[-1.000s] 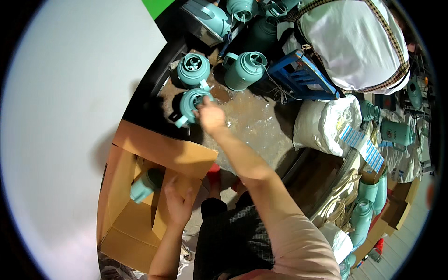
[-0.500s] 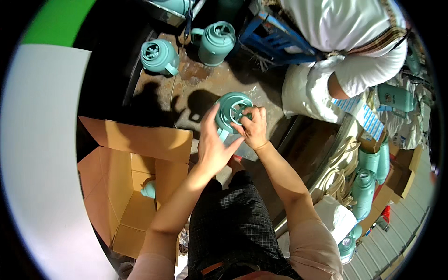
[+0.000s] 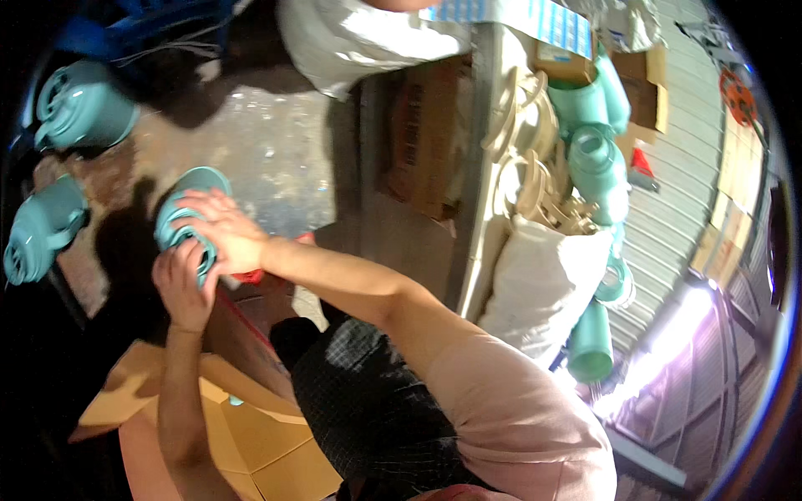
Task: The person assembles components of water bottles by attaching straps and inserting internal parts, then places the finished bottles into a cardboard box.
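A teal plastic thermos jug (image 3: 209, 178) is between my two hands at the left, above the brown floor. My left hand (image 3: 185, 288) wraps its near side, fingers curled over the rim of the round opening. Across the top lies my right hand (image 3: 219, 230), its fingers bent over the jug's upper part. Both hands touch, and the fingers hide much of the opening. Whether the right hand also holds a small part cannot be seen.
Two more teal jugs stand at the left, one farther (image 3: 96, 104) and one nearer (image 3: 46, 230). An open cardboard box (image 3: 267, 455) lies below my hands. A white sack (image 3: 368, 46) is ahead. On the right are beige handles (image 3: 535, 171), several teal jugs (image 3: 597, 171) and a white bag (image 3: 543, 288).
My view has swung to the right, so the scene sits farther left. My right hand has gone from fingers inside the jug's opening to lying over its top; the left stays on the jug.
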`<control>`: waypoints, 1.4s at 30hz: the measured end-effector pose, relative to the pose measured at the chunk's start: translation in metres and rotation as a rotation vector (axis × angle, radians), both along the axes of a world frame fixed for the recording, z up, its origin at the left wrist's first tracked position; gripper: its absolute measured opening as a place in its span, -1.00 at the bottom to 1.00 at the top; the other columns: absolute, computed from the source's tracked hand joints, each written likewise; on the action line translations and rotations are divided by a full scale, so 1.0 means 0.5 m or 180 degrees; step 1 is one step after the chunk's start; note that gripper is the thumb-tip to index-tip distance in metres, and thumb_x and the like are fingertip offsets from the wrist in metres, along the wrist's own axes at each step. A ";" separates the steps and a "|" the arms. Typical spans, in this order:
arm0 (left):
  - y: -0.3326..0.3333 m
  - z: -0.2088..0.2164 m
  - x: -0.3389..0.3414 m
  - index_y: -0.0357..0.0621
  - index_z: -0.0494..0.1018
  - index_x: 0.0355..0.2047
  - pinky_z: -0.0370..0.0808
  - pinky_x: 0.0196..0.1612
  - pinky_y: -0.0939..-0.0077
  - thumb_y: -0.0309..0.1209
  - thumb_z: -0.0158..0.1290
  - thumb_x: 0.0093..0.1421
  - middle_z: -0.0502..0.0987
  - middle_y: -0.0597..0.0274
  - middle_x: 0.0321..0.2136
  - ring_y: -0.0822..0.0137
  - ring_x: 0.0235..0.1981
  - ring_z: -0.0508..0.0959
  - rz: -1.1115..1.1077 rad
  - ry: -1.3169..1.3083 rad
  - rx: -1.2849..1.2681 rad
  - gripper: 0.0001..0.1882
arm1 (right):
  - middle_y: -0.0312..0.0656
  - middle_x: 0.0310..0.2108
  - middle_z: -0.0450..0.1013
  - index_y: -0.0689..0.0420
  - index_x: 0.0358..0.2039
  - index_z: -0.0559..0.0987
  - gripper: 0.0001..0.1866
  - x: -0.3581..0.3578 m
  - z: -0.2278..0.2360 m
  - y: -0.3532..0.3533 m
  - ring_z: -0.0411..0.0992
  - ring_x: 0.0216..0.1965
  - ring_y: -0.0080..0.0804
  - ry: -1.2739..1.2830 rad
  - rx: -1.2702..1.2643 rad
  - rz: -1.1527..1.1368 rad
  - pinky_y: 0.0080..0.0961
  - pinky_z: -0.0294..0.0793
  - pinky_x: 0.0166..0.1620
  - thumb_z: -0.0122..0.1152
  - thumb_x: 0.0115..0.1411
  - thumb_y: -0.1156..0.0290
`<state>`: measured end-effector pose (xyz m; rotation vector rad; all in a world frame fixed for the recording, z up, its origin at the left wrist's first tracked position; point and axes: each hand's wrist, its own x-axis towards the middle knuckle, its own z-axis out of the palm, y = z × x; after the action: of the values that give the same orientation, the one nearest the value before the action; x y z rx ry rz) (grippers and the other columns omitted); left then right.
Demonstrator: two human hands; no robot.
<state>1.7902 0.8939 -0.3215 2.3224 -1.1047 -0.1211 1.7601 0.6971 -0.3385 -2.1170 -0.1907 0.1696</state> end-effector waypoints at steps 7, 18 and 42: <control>-0.041 -0.026 -0.039 -0.18 0.48 -0.05 0.40 0.27 -0.08 -0.32 0.24 0.14 0.54 0.12 -0.04 0.04 0.08 0.53 -0.0223 -0.0186 0.0163 -0.61 | -0.15 0.38 0.14 -0.20 0.23 0.41 0.11 -0.024 0.021 -0.043 -0.04 0.46 0.08 0.0259 -0.0115 -0.0200 0.20 0.07 0.39 0.70 -0.47 0.09; -0.032 -0.038 -0.017 -0.20 0.45 -0.30 0.52 0.19 -0.10 -0.30 0.22 0.17 0.50 0.14 -0.36 0.14 -0.35 0.54 -0.0209 -0.0450 0.0184 -0.75 | -0.10 0.33 0.19 -0.19 0.16 0.49 -0.13 -0.016 -0.014 -0.026 0.06 0.42 0.12 0.0000 -0.0271 -0.0206 0.09 0.18 0.35 0.55 -0.29 0.23; 0.317 0.686 -0.353 -0.12 0.30 0.15 0.20 0.34 -0.21 -0.30 0.35 0.03 0.45 0.04 -0.02 0.00 0.02 0.46 0.2456 0.0107 0.2115 -0.30 | 0.03 0.19 0.37 0.11 0.19 0.47 -0.37 0.007 0.447 0.342 0.30 0.25 0.05 0.0283 0.1036 0.1511 -0.09 0.29 0.30 0.33 0.07 0.30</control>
<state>1.6136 1.0523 0.0214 3.1465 -0.0663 -0.2559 1.7637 0.8680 -0.1147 -1.7079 -0.6246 0.4780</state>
